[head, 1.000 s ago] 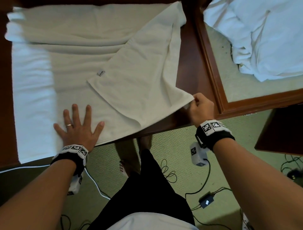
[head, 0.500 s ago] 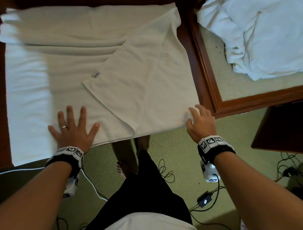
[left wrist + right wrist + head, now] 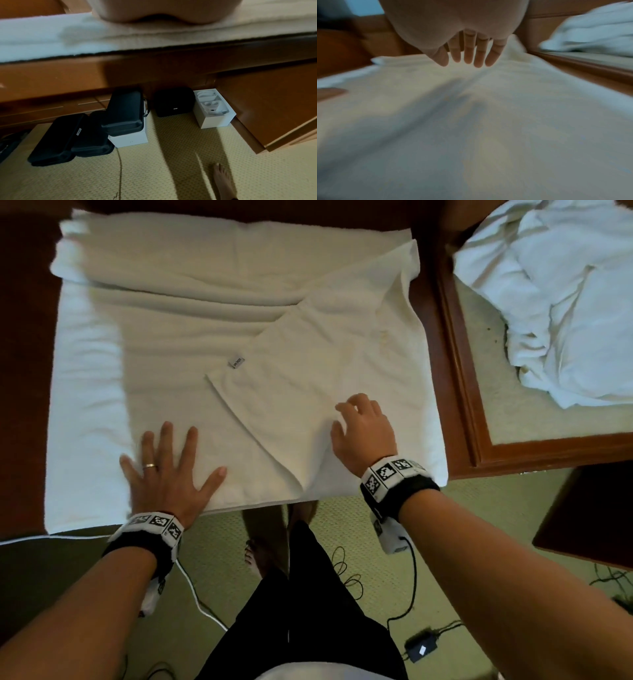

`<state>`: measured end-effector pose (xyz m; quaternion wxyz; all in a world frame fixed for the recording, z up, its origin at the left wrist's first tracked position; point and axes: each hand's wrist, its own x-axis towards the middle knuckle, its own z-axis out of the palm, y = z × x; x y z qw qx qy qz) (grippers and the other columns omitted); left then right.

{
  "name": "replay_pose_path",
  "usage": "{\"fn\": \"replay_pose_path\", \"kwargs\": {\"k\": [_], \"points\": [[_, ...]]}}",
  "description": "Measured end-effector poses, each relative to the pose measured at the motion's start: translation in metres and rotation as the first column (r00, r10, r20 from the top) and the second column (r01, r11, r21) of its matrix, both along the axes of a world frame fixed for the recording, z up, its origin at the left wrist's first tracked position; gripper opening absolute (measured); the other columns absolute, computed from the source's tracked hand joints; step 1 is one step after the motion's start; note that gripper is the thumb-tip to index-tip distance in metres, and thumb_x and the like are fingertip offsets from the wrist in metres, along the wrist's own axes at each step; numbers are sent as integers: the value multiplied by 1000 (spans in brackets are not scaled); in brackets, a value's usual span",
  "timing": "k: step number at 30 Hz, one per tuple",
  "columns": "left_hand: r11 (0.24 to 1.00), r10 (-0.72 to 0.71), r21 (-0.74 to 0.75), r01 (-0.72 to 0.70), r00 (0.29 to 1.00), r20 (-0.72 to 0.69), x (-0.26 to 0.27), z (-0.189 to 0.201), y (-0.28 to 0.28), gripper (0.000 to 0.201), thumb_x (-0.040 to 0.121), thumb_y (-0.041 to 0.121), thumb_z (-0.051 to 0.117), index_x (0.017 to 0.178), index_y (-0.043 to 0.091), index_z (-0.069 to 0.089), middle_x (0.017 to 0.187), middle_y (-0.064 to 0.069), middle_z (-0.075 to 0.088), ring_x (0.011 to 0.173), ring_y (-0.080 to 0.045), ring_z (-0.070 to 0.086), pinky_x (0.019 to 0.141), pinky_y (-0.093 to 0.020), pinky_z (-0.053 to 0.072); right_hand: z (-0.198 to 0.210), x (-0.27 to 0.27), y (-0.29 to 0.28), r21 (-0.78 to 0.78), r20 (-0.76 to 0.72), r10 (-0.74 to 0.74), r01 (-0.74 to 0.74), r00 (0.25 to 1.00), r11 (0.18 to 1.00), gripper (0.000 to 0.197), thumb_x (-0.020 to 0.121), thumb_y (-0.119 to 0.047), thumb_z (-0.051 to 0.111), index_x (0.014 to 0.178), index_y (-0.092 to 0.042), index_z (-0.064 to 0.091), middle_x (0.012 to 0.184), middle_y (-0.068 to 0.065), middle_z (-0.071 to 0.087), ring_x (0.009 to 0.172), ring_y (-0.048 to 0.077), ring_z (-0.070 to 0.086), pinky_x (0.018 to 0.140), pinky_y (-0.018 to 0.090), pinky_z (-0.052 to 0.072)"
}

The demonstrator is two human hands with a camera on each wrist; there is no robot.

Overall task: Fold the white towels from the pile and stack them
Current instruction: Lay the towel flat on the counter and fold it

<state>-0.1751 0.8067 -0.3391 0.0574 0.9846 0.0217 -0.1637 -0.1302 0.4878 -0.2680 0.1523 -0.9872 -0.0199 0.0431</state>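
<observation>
A large white towel [image 3: 191,330] lies spread over the dark wooden table [image 3: 24,337], its right part folded over into a slanted flap [image 3: 325,364] with a small label [image 3: 236,362] at its corner. My left hand [image 3: 164,467] presses flat on the towel's near edge, fingers spread. My right hand [image 3: 359,426] hovers over the flap's near part, empty, its fingers [image 3: 469,54] loosely extended just above the cloth [image 3: 471,121]. In the left wrist view only the heel of my left hand [image 3: 161,12] shows, resting on the towel's edge [image 3: 68,39].
A pile of crumpled white towels [image 3: 565,302] lies at the right on a wood-framed surface [image 3: 459,364]. Below the table are black cases [image 3: 96,128], white boxes [image 3: 214,109], cables [image 3: 407,583] on green carpet, and my bare feet [image 3: 223,180].
My right hand let go of the towel's corner near the table's right edge and moved left and forward over the flap. The flap now lies flatter. My left hand stays pressed in place.
</observation>
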Motion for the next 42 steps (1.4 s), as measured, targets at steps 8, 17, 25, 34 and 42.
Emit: {"fn": "replay_pose_path", "kwargs": {"k": [8, 17, 25, 34, 42], "points": [[1000, -7, 20, 6, 999, 32, -1, -2, 0, 90, 84, 86, 9, 159, 36, 7, 169, -5, 2, 153, -36, 4, 114, -70, 11, -3, 108, 135, -9, -297, 496, -522, 816, 853, 68, 91, -4, 48, 152, -26, 32, 161, 2, 26, 129, 32, 51, 94, 43, 51], [999, 6, 48, -7, 1000, 22, -1, 0, 1, 93, 81, 87, 2, 159, 38, 0, 169, -3, -2, 154, -33, 2, 115, -68, 11, -4, 120, 118, 12, -176, 447, -452, 877, 892, 15, 93, -13, 56, 104, -9, 66, 113, 13, 50, 82, 38, 60, 64, 39, 46], [1000, 12, -1, -12, 1000, -17, -1, 1, 1, 93, 81, 88, 10, 159, 38, 11, 169, -1, 1, 153, -34, 4, 113, -68, 9, 12, 3, -60, 118, 136, -62, 46, 989, 992, 5, 81, 0, 71, 82, 1, 66, 94, 16, 54, 69, 32, 56, 60, 33, 47], [999, 32, 37, -28, 993, -115, 1, 6, 1, 92, 80, 88, 14, 157, 43, -5, 167, 4, -17, 153, -26, -11, 118, -63, 1, -5, -113, -124, -487, -299, -398, 220, 867, 845, 32, 78, -33, 53, 103, -19, 68, 110, 8, 58, 103, 33, 51, 89, 41, 36], [1000, 13, -14, -14, 995, -99, -3, 11, 11, 102, 70, 93, 11, 158, 41, 9, 168, 1, -2, 153, -29, -1, 117, -63, 5, -2, -88, -97, -372, -209, -376, 282, 903, 884, 38, 92, -38, 42, 105, -11, 66, 122, 10, 59, 109, 34, 53, 89, 43, 40]]}}
